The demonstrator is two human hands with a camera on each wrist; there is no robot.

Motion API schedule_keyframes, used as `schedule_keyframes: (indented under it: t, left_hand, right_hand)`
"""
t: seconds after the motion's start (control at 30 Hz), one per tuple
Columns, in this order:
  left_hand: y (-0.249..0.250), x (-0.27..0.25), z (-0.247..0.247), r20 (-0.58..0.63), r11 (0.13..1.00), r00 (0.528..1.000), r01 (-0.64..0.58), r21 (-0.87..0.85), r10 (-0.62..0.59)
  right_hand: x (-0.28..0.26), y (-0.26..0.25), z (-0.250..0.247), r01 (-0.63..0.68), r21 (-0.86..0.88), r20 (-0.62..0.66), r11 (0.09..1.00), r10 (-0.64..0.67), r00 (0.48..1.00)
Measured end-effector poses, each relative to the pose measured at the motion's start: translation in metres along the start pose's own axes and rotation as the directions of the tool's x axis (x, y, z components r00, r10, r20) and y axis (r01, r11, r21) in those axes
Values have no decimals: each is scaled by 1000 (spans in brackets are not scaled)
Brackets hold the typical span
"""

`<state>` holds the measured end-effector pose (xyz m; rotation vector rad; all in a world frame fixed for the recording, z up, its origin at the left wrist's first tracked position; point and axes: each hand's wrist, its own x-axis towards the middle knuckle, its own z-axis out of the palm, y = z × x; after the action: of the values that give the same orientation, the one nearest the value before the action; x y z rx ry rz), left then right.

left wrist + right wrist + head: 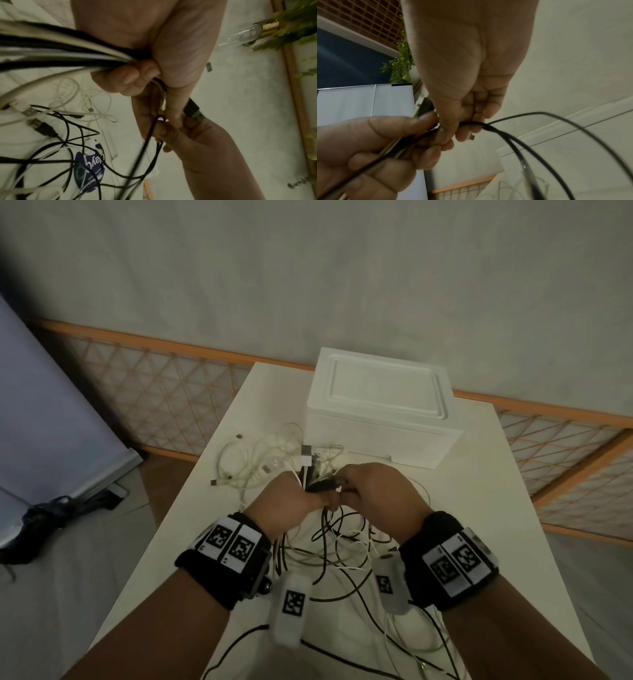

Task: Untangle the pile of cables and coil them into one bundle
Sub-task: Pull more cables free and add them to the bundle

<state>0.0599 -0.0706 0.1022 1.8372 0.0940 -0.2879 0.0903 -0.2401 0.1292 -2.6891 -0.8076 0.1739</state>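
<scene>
Above the middle of the white table, my left hand grips a bunch of black and white cables in its fist. My right hand meets it and pinches a thin black cable between thumb and fingers, right against the left fist. A black USB plug sticks out between the two hands. Loops of black and white cable hang from the hands onto the table. A loose tangle of white cables lies to the far left of the hands.
A white foam box with its lid on stands at the back of the table, just beyond the hands. A blue round sticker shows on the box side. An orange lattice rail runs behind the table; dark cloth lies on the floor at left.
</scene>
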Motion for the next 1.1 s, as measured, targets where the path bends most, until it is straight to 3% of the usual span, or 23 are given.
schedule_keyframes:
  t: [0.07, 0.1, 0.2, 0.33, 0.47, 0.63, 0.73, 0.83, 0.93, 1.03, 1.1]
  left_hand:
    - [1, -5, 0, 73, 1000, 997, -27, 3, 26]
    - [0, -6, 0, 54, 999, 998, -34, -5, 34]
    - [-5, -4, -7, -123, 994, 992, 23, -104, -36]
    - [-3, -2, -33, -299, 886, 940, 5, -463, -162]
    - [-2, 0, -62, -323, 747, 916, -40, -663, -238]
    - [-12, 0, -73, -349, 673, 894, -75, -735, -281]
    - [-13, 1, -72, -358, 630, 900, -131, -766, -249]
    - [-8, -1, -62, -357, 717, 908, -100, -690, -218]
    - [-12, 2, -44, -359, 842, 908, -13, -539, -216]
    - [-6, 4, -21, -282, 891, 955, -49, -451, -91]
    - [10, 5, -8, -192, 879, 981, -91, -468, 0]
  right_hand:
    - [-3, -3, 1, 18, 30, -15, 999, -17, 1000]
    - [-3, -4, 2, 21, 56, -29, 998, -20, 999]
    - [-3, 0, 6, 17, 64, -53, 998, -14, 998]
    - [-6, 27, 21, -78, -45, -70, 996, 75, 995]
    - [-17, 55, 36, -168, 30, 19, 985, 168, 986]
    - [-21, 60, 23, -215, 188, -63, 958, 230, 971]
    - [-18, 60, 23, -208, 189, -55, 960, 222, 973]
    - [-12, 55, 13, -227, 362, -167, 904, 303, 938]
    - [-6, 30, -16, -45, 689, -302, 723, 343, 890]
    - [0, 2, -41, 118, 713, -383, 691, 244, 891]
    - [4, -10, -45, 133, 683, -367, 718, 180, 913]
